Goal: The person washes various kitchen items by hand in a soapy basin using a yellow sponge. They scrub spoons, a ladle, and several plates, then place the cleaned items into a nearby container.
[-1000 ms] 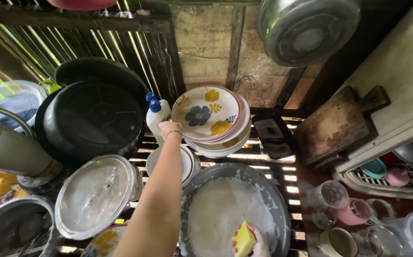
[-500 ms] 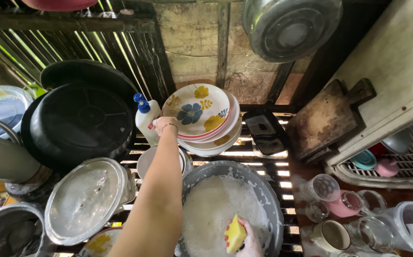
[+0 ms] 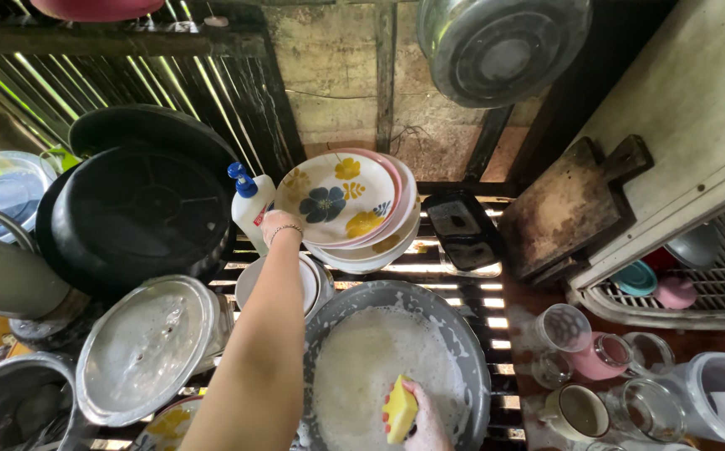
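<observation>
Bare left forearm, thin beaded bracelet (image 3: 283,231) at the wrist, no sleeves, no gloves

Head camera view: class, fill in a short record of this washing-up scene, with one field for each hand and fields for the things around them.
left hand: stretched forward, at the rim of the stacked plates, beside the soap bottle
right hand: holds the yellow sponge over the foam
basin: grey metal, full of soapy water
stacked plates: tilted, top one white with flowers
soap bottle: white, blue cap
right side: cutting board, glass jars and mugs
</observation>
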